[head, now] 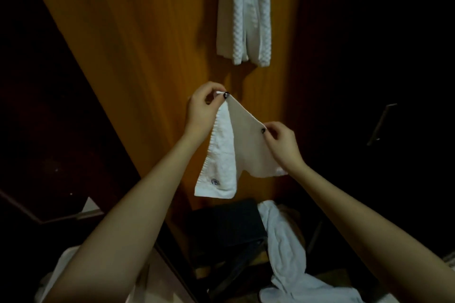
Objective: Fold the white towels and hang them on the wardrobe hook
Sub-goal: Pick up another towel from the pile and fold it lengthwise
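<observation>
I hold a small white towel [229, 152] up in front of the orange wooden wardrobe panel [138, 39]. My left hand [203, 112] pinches its top corner between thumb and fingers. My right hand [283, 144] pinches the towel's right edge lower down. The towel hangs folded in two flaps, with a small blue mark near the bottom of the left flap. Above, white towels [246, 12] hang against the panel; the hook itself is out of view.
A loose white towel [283, 241] lies draped over a dark stool or box [226, 226] below. A dark wardrobe door with a metal handle [381, 124] stands at the right. Dark space fills the left side.
</observation>
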{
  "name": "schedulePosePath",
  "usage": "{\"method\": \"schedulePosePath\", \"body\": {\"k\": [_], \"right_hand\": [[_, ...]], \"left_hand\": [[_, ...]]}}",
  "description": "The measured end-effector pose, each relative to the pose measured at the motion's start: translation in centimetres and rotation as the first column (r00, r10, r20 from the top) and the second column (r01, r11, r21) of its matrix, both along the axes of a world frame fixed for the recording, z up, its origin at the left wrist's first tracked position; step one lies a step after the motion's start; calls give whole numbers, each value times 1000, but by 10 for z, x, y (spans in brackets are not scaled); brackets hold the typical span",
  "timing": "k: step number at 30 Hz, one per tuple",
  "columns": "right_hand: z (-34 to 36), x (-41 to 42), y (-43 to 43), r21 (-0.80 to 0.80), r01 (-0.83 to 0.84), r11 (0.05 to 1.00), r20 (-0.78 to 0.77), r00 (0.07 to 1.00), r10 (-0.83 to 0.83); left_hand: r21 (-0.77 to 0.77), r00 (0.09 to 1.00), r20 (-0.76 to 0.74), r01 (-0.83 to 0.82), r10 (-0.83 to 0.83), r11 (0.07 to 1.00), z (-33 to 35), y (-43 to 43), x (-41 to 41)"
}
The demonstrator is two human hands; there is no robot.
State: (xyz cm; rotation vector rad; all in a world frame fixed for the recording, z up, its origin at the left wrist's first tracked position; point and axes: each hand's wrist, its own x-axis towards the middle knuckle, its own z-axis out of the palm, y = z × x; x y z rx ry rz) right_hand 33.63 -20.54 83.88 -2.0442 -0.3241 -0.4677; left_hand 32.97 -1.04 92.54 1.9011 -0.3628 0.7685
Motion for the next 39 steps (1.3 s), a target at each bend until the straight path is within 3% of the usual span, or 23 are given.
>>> {"method": "schedulePosePath", "body": {"k": [9,13,16,20,23,26,32,36,39], "right_hand": [[152,-4,-63,-110,-40,993,286,956,70],[197,5,-95,-212,-117,970,288,941,177],[216,15,-122,-232,-60,971,300,945,130],[228,29,-148,-257,24,966,317,947,60],[234,37,-166,-180,20,983,313,949,38],[243,48,-177,-53,-58,997,251,966,70],[251,54,-161,128,-340,932,128,937,325],[257,43,-143,209,-526,825,44,848,529],[264,32,-128,169,-636,753,-32,760,649]], "left_hand": [[-155,990,74,-110,123,982,107,-4,-3],[-271,975,106,-160,194,949,140,-9,4],[-331,964,132,-175,230,927,156,-16,11],[-323,955,157,-193,253,926,168,-30,19],[-284,942,161,-243,296,928,170,-35,25],[-249,935,121,-298,335,921,166,-40,30],[-220,941,43,-319,336,922,153,-64,30],[-198,956,77,-264,284,944,152,-79,22],[-228,968,86,-210,234,951,156,-88,18]]}}
